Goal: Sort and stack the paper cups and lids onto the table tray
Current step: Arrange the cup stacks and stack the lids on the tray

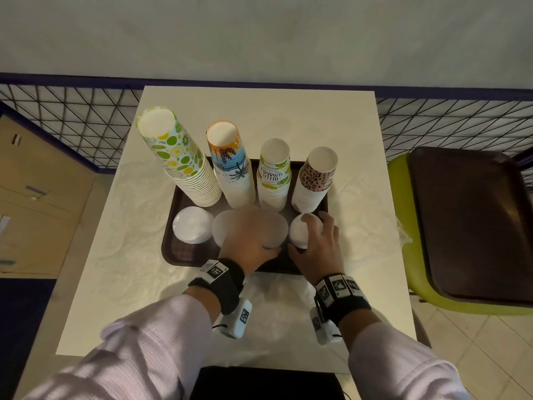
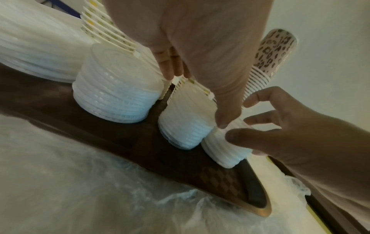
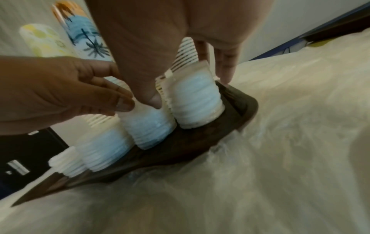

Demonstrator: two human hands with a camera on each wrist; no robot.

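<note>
A dark brown tray [image 1: 173,249] lies on the white table. At its back stand four cup stacks: lime-print [image 1: 178,160], palm-print [image 1: 230,166], "Hello Summer" [image 1: 274,177] and leopard-print [image 1: 315,180]. Four white lid stacks line the front. My left hand [image 1: 256,232] holds the third lid stack [image 2: 184,120], thumb on its near side and fingers behind it. My right hand [image 1: 305,233] grips the rightmost lid stack [image 3: 198,101] between thumb and fingers. The two left lid stacks [image 1: 190,228] [image 1: 226,229] stand free.
Crinkled clear plastic film [image 1: 288,313] covers the table. A second brown tray [image 1: 473,220] rests on a green chair at the right. A black wire fence [image 1: 86,116] runs behind the table, and cardboard boxes [image 1: 37,197] stand at the left.
</note>
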